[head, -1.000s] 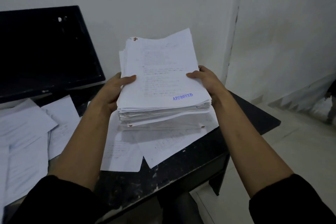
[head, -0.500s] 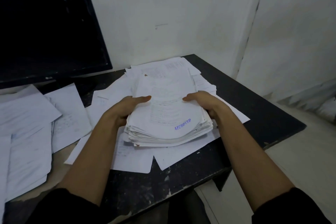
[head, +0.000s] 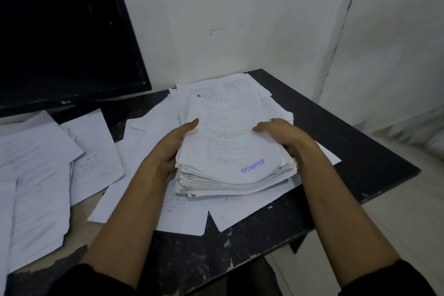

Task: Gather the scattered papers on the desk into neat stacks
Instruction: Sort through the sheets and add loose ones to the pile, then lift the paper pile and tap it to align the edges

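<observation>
Head view: paper stack [head: 230,149] lowered onto desk [head: 360,151]; both hands [head: 168,149] [head: 286,134] still gripping its sides.

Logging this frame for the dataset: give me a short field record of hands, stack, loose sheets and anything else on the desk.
left hand: grips left edge of paper stack
right hand: grips right edge of paper stack
paper stack: thick, top sheet stamped APPROVED, resting on loose sheets
loose sheets: scattered on left side of desk, more under the stack
desk: black, scuffed
monitor: LG, screen dark, back left
</observation>
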The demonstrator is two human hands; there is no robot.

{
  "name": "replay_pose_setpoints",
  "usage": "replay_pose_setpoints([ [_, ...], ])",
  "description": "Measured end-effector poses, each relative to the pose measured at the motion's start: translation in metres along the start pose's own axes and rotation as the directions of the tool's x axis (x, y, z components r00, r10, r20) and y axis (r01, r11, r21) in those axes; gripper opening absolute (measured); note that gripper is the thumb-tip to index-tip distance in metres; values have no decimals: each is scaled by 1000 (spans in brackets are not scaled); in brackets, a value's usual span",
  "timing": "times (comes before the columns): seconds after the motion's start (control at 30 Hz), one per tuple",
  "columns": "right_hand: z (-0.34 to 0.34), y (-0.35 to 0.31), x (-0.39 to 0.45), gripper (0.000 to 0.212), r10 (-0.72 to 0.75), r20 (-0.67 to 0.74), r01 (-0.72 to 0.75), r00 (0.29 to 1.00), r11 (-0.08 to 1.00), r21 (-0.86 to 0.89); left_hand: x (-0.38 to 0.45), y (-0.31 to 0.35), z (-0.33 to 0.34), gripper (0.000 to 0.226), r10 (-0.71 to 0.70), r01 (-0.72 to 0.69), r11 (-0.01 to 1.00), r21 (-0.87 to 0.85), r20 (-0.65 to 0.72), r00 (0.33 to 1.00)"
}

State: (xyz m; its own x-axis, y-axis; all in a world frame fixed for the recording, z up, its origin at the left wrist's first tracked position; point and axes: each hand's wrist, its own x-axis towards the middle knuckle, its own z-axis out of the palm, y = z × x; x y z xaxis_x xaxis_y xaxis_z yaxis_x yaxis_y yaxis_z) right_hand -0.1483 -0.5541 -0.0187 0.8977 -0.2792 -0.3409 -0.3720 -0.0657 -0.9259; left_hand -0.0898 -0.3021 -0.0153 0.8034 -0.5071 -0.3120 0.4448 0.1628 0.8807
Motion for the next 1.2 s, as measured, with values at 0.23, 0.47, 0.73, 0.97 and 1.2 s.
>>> replay_pose_setpoints([
  [0.23,-5,-1,-2,45,-60,63,65,996,995,-78,-4,-2,8,32,-1,-1,995,96,29,1000],
  [0.47,-9,-7,-28,43,-311,120,259,943,909,326,-11,12,-14,50,231,-204,939,276,-67,971],
  [0.73,27,-40,-47,57,-534,81,479,842,807,345,-33,51,-27,40,401,-378,889,258,-39,915],
  [0.97,65,-79,-56,54,-645,-33,641,763,749,170,-60,85,-34,39,686,-619,711,335,-138,714],
  [1.2,84,-92,-59,46,-672,-19,661,740,722,202,-91,99,-55,37,751,-645,647,406,-195,631],
])
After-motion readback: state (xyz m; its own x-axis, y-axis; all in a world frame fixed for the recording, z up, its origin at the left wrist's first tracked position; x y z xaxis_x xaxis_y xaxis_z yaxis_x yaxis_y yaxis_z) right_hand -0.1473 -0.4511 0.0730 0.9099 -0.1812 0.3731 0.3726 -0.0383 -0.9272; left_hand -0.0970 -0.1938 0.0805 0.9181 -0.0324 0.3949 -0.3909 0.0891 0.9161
